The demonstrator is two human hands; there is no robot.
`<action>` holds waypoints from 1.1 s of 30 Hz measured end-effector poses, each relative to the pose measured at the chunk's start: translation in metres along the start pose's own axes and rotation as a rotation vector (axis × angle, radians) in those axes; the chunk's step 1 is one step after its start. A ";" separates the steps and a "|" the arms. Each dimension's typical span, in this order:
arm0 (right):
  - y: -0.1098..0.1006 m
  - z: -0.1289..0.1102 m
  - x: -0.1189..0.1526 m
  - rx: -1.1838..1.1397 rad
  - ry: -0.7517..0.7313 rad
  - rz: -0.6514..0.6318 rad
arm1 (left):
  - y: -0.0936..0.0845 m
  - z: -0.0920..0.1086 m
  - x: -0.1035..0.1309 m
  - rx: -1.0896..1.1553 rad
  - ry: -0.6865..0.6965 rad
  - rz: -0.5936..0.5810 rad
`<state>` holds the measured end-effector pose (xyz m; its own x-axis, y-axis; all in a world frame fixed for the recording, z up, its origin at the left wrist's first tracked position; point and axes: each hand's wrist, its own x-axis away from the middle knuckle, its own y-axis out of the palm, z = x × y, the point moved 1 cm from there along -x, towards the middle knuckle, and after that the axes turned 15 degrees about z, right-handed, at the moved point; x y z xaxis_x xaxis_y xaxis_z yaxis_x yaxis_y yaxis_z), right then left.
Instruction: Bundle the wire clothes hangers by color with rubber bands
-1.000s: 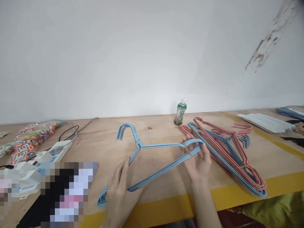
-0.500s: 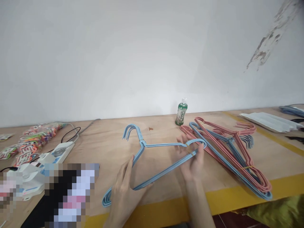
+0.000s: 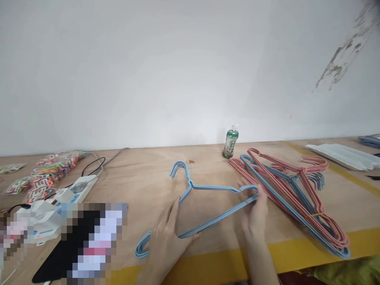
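Observation:
A bundle of light blue wire hangers (image 3: pixel 218 218) is in front of me, its several hooks pointing up and to the left. My left hand (image 3: pixel 166 237) grips the bundle near its left corner, fingers over the shoulder wire and thumb along the bottom bar. At the opposite corner my right hand (image 3: pixel 255 211) is closed on the end of the bundle, some of its fingers hidden behind the wires. A thin yellowish band (image 3: pixel 243 194) loops around the wires close to that hand.
Right of my hands lies a pile of pink hangers (image 3: pixel 282 188) and blue ones. A green-labelled bottle (image 3: pixel 230 142) stands near the wall. On the left are a power strip (image 3: pixel 86 189), colourful packets (image 3: pixel 56 168) and a dark flat item (image 3: pixel 63 247), partly pixelated. White packaging (image 3: pixel 344 155) lies far right.
Both hands and the blue hanger bundle have shifted slightly right and down in view. My right hand's fingers, spread behind the bundle's end before, are now closer around it. The view has also moved a little.

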<state>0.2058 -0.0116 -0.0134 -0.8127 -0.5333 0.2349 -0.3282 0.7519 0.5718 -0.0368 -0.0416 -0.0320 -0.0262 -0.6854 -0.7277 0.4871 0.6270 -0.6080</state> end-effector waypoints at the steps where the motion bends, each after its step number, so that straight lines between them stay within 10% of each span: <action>1: -0.007 -0.005 -0.010 0.067 -0.095 0.040 | 0.000 -0.001 0.001 0.003 -0.017 -0.033; 11: -0.056 -0.016 -0.038 1.210 -0.505 -0.850 | -0.004 -0.022 -0.010 0.093 -0.162 -0.491; 20: -0.034 -0.022 0.000 1.433 -0.692 -1.156 | -0.018 -0.018 -0.025 0.008 -0.183 -0.765; 33: -0.033 -0.009 -0.036 1.420 -1.030 -1.405 | -0.043 -0.066 -0.013 0.026 -0.063 -0.731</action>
<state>0.2505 -0.0207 -0.0335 0.4330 -0.8431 -0.3188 -0.3816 0.1489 -0.9122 -0.1147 -0.0356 -0.0176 -0.3025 -0.9457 -0.1191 0.3846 -0.0067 -0.9230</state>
